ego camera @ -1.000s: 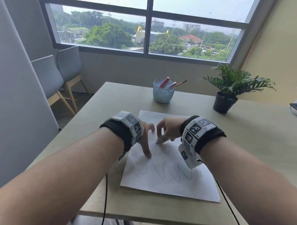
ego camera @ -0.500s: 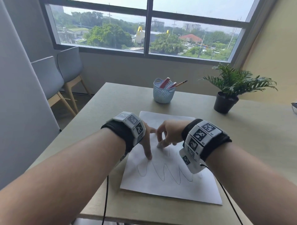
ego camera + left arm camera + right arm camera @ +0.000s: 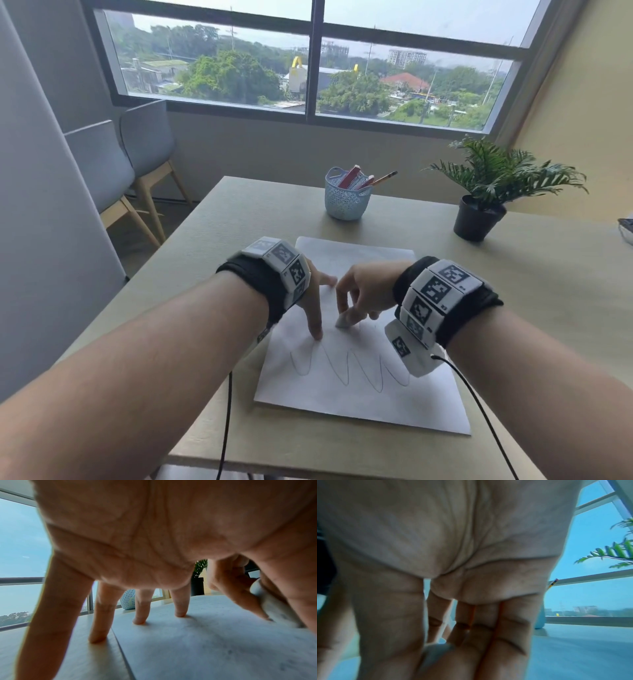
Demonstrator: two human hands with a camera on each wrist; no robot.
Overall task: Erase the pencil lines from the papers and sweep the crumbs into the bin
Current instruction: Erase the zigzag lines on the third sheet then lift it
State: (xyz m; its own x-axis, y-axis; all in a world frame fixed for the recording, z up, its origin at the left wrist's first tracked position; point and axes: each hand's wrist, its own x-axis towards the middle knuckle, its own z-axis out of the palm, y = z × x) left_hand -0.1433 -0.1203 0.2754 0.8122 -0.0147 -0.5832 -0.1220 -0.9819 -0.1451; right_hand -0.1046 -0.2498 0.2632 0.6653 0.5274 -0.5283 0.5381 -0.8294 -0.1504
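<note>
A white sheet of paper point(image 3: 359, 394) lies on the table in front of me, with a wavy pencil line point(image 3: 346, 368) across its middle. My left hand point(image 3: 317, 308) presses straight, spread fingers point(image 3: 139, 619) down on the sheet's left part; one fingertip lands on the table just off its edge. My right hand point(image 3: 363, 294) pinches a white eraser point(image 3: 344, 318) and holds its tip on the paper just above the line. In the left wrist view the eraser point(image 3: 274, 608) shows at the right between the right hand's fingers. No crumbs can be made out.
A pale blue basket point(image 3: 346, 198) holding a pencil and red items stands at the table's far middle. A potted plant point(image 3: 479, 212) sits at the far right. Two grey chairs point(image 3: 137, 164) stand left of the table. Cables trail from both wrists over the near edge.
The right hand with the eraser has slid a little toward me, down to the line's upper loops. The left hand stays pressed on the paper.
</note>
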